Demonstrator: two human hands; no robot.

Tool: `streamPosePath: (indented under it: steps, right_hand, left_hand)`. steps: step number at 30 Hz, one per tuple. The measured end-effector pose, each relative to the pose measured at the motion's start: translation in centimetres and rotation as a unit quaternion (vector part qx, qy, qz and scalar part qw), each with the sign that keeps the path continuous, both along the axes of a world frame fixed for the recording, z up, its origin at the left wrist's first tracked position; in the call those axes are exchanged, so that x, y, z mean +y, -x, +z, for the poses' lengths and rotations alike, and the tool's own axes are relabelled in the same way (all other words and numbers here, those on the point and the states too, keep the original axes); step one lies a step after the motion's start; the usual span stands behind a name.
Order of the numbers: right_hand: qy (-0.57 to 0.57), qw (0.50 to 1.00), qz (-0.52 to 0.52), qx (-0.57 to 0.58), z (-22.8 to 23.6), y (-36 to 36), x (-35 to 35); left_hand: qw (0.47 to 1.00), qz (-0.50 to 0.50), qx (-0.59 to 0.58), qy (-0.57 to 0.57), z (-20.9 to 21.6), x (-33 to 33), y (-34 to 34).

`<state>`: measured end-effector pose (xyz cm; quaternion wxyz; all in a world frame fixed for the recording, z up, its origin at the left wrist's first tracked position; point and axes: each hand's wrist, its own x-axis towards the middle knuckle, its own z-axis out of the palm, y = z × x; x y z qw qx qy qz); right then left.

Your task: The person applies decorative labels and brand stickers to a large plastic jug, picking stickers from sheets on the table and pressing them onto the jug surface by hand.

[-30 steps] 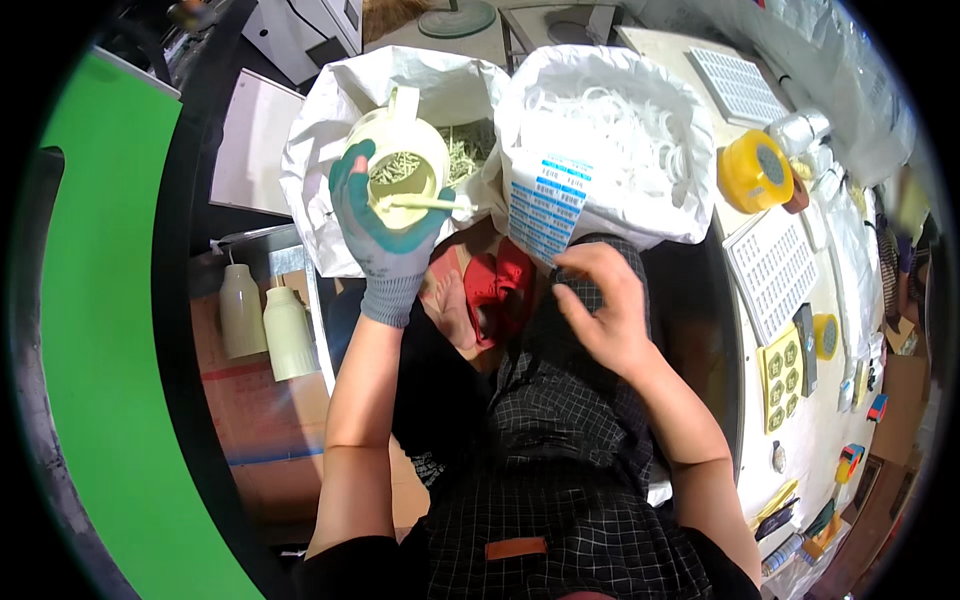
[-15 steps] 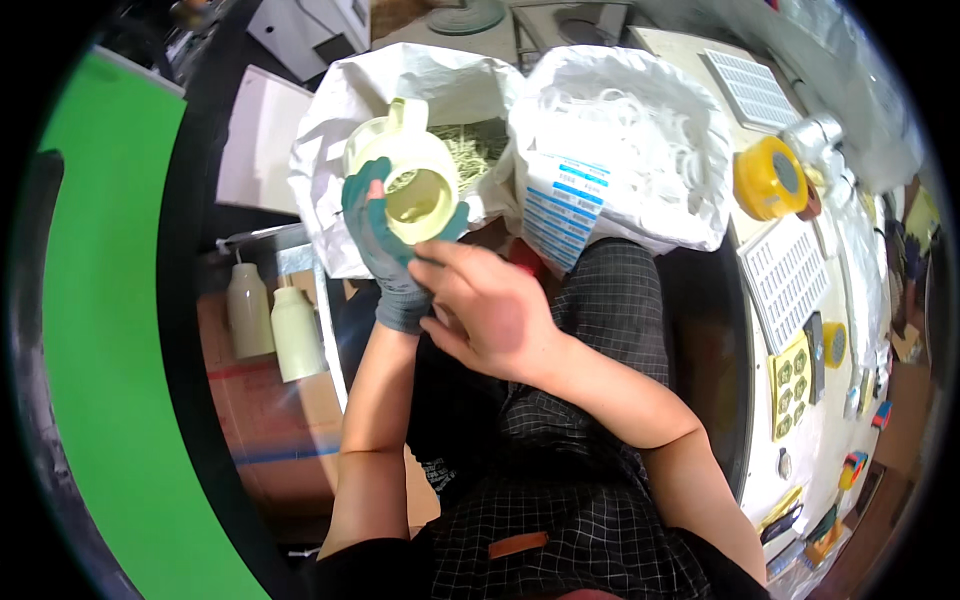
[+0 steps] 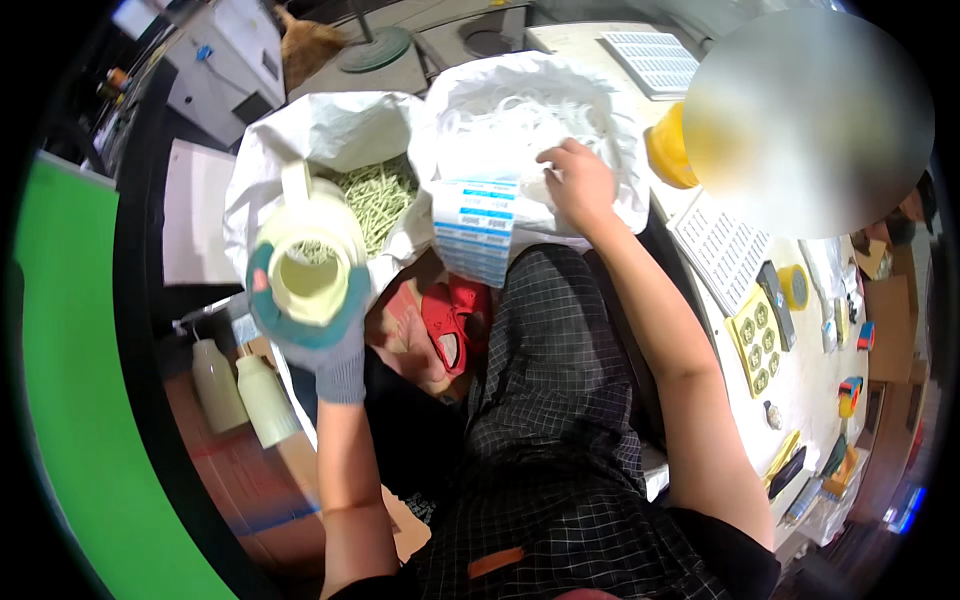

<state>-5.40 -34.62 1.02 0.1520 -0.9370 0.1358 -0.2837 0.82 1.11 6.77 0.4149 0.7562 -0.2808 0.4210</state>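
Note:
My left hand (image 3: 308,330), in a grey and green glove, grips a pale yellow-green hollow plastic jug (image 3: 325,215). Its round opening faces me and a handle-like loop stands at its far side. The jug is over a white sack (image 3: 270,145) that holds many thin pale green plastic bits (image 3: 375,205). My bare right hand (image 3: 583,190) is over the near right part of a second white sack (image 3: 628,140), its fingers apart, with nothing visible in them. Translucent white rings (image 3: 510,120) fill that sack. Blue-and-white printed label strips (image 3: 475,230) hang on its front.
Two pale bottles (image 3: 265,400) stand at the left above a carton. On the right, a worktable carries white slotted trays (image 3: 720,245), a yellow tape roll (image 3: 672,145) and a yellow plate with round patterns (image 3: 755,345). A blurred disc hides the upper right. Red shoes (image 3: 455,320) show below.
My right hand has left the jug and moved right, over the sack of rings. My left hand still holds the jug. The whole view has shifted, bringing the red shoes into sight.

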Motion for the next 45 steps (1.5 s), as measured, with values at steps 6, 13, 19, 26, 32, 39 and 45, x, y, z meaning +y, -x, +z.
streamPosePath:
  steps: [6,13,19,26,32,39,45]
  right_hand:
    - [0.192,0.971,-0.017,0.144,-5.2,-5.7,-1.1]
    - [-0.004,0.994,0.050,0.096,1.5,0.7,1.2]
    - [-0.174,0.915,0.365,-0.020,8.9,11.8,10.7]
    - [0.016,0.901,0.422,-0.100,5.0,14.6,12.6]
    - [-0.048,0.894,0.444,0.032,6.8,16.7,12.4]
    - [-0.108,0.904,0.411,0.044,5.4,17.4,13.5]
    - [-0.105,0.914,0.391,-0.004,3.9,17.6,14.2]
  left_hand:
    - [0.948,-0.128,0.238,-0.170,0.0,4.0,9.2]
    - [0.889,-0.287,0.300,-0.192,-3.8,-0.7,13.0]
    - [0.936,-0.212,0.203,-0.192,-2.6,-1.3,14.4]
    - [0.910,-0.262,0.178,-0.268,0.2,-1.5,14.8]
    - [0.882,-0.275,0.173,-0.341,0.5,-0.6,13.8]
    - [0.839,-0.291,0.131,-0.440,1.4,-1.0,13.6]
    - [0.835,-0.283,0.101,-0.461,1.3,-0.6,13.6]
